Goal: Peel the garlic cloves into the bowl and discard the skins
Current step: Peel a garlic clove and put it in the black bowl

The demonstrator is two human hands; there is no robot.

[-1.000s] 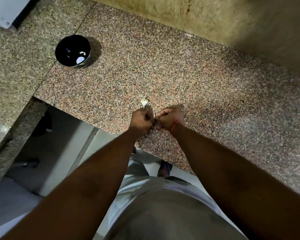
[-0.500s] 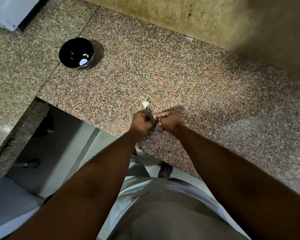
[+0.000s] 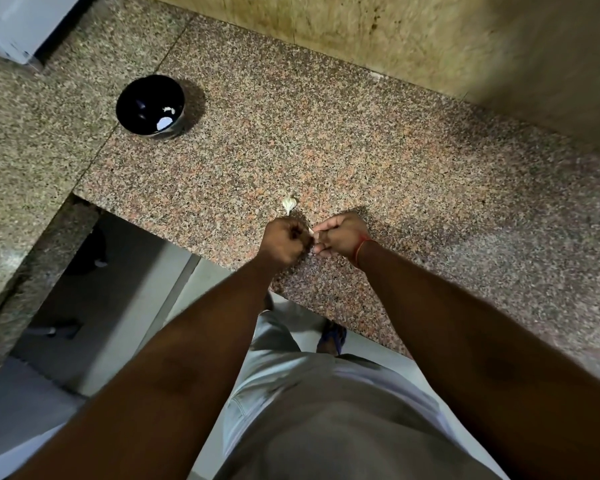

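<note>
Both hands meet just over the near edge of the speckled pink-brown granite counter (image 3: pixel 378 161). My left hand (image 3: pixel 284 242) is curled into a tight fist; my right hand (image 3: pixel 340 235) is also curled, index finger and thumb pinched toward the left. Between them sits a small pale garlic clove (image 3: pixel 310 231), only a sliver showing; both hands look to have hold of it, the right likely tugging skin. I judge this as mid-peel on one clove.

Just beyond the left hand, touching nothing, a small whitish piece of garlic (image 3: pixel 288 204) lies on the counter; could be a shed skin or an unpeeled clove, can't tell. Well away, far ahead and to the left of the left hand, stands the round glossy black bowl (image 3: pixel 149 106), with a couple of pale bits inside, one possibly a peeled clove, one maybe a glare spot.

Progress guess: early to middle. Maybe one or two cloves in the bowl, one in hand, one piece by the hands pending. Skins not yet discarded as far as I see; no bin in view.

Hidden: most of the clove, all fingertips of the left hand, any loose skin under the hands. Thin red thread (image 3: pixel 360 249) on the right wrist.
</note>
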